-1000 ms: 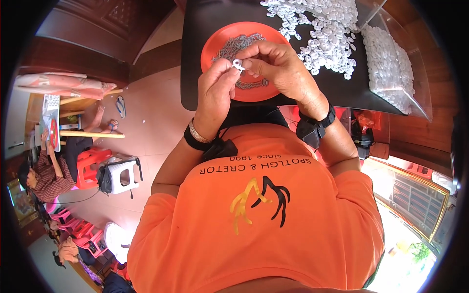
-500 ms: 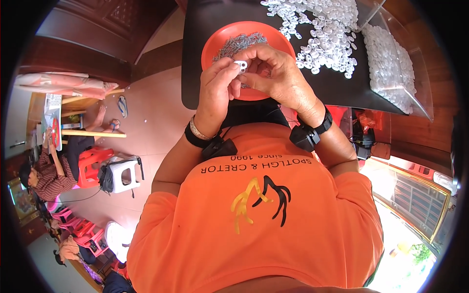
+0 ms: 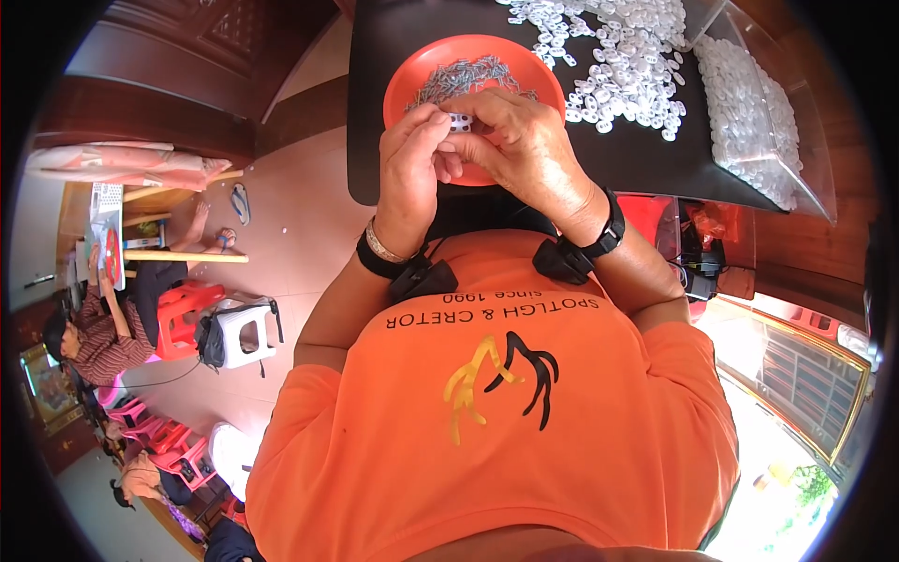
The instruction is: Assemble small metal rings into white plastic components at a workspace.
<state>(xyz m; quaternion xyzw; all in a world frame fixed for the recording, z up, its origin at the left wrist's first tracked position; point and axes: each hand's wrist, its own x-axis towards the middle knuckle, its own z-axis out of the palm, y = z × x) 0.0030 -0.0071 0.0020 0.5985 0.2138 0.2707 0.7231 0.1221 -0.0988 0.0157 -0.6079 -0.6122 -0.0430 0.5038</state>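
Over the near part of a red round dish (image 3: 405, 75), my two hands meet at a small white plastic piece (image 3: 460, 123) with dark holes. My left hand (image 3: 412, 161) pinches it between thumb and fingers. From the other side, my right hand (image 3: 529, 140) has its thumb and curled fingers pressed at the piece. Whether a screw is between its fingertips is hidden. Behind the hands, a pile of small grey metal screws (image 3: 464, 78) lies in the dish.
Many white two-holed pieces (image 3: 627, 84) are spread on the black table (image 3: 646, 167). A clear bin (image 3: 815, 192) full of similar white pieces stands at its right end. To the left, a person (image 3: 108, 328) sits near red stools (image 3: 181, 323) and a white stool (image 3: 245, 337).
My right hand has moved left and its fingertips have closed in on the white piece. The piece has turned in my fingers, and its holes look dark now.
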